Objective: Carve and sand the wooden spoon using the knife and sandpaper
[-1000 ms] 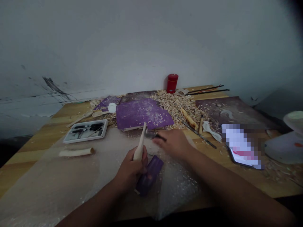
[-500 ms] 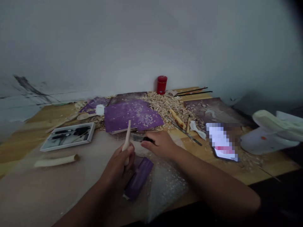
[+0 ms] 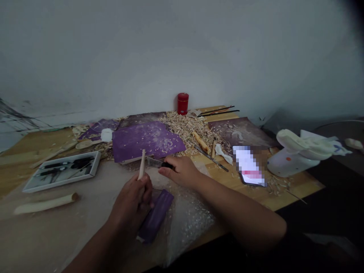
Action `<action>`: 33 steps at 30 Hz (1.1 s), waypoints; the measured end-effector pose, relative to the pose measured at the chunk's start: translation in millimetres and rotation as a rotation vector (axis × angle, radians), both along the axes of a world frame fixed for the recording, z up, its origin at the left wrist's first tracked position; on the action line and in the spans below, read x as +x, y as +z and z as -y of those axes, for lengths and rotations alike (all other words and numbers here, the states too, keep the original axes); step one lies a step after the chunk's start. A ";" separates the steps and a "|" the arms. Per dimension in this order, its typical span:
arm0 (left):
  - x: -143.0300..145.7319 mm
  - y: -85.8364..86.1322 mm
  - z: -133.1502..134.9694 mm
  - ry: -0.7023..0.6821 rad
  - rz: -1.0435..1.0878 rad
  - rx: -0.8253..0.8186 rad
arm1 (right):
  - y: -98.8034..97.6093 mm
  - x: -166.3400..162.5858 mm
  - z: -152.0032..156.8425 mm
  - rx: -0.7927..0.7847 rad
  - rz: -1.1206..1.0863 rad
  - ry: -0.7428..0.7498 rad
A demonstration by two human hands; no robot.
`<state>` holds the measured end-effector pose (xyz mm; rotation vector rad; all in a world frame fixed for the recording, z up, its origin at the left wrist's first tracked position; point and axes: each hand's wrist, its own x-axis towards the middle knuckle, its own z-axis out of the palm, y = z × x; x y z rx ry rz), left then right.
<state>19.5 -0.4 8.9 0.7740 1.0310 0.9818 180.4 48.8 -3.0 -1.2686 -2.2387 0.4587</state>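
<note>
My left hand (image 3: 136, 193) is closed around a pale, slim piece of wood (image 3: 142, 165), whose narrow end points up. In my right hand (image 3: 180, 170) is a knife (image 3: 167, 165) with a black handle. Its metal blade points left, close to the wood; whether they touch I cannot tell. Just below my hands lies a block wrapped in purple sandpaper (image 3: 156, 218), resting on clear plastic sheeting (image 3: 187, 223). Over to the left is a peeled length of branch (image 3: 47, 204). Behind it a white tray (image 3: 61, 184) holds several dark-handled tools.
Wood shavings (image 3: 182, 131) are heaped at the back beside a purple sandpaper sheet (image 3: 142, 140) and a red canister (image 3: 182, 104). A wooden spoon (image 3: 85, 144) lies back left. On the right are a phone (image 3: 250, 167) and a white container (image 3: 290, 163).
The view has turned a little to the right, so the table's things sit further left. Both hands keep their holds, and the knife stays close to the wood.
</note>
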 end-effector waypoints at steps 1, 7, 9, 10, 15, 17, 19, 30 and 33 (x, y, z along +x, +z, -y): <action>0.4 0.1 0.0 -0.014 0.001 -0.006 | -0.7 -0.1 -0.2 0.000 -0.008 -0.004; -0.1 -0.8 0.1 -0.064 -0.051 0.071 | -4.4 -0.6 -3.2 0.002 -0.014 -0.010; -1.4 -2.9 0.3 -0.094 -0.099 0.075 | -4.3 -1.2 -3.0 0.019 0.021 0.009; -2.2 -4.5 0.3 -0.097 -0.128 0.077 | -3.9 -1.6 -2.4 0.027 0.045 0.017; -6.7 -13.4 -1.5 -0.034 -0.313 0.153 | -1.6 -5.2 4.4 0.020 0.139 0.106; -8.6 -15.6 -2.5 -0.022 -0.385 0.177 | -1.1 -8.0 8.0 0.008 0.180 0.151; -10.2 -16.7 -3.4 -0.008 -0.451 0.212 | -0.5 -11.1 11.6 -0.006 0.227 0.181; -15.0 -14.5 -0.1 -0.073 -0.570 0.215 | 3.5 -16.8 16.5 0.064 0.366 0.160; -16.4 -14.3 2.9 -0.060 -0.503 0.177 | 4.5 -7.2 8.2 0.107 0.395 0.071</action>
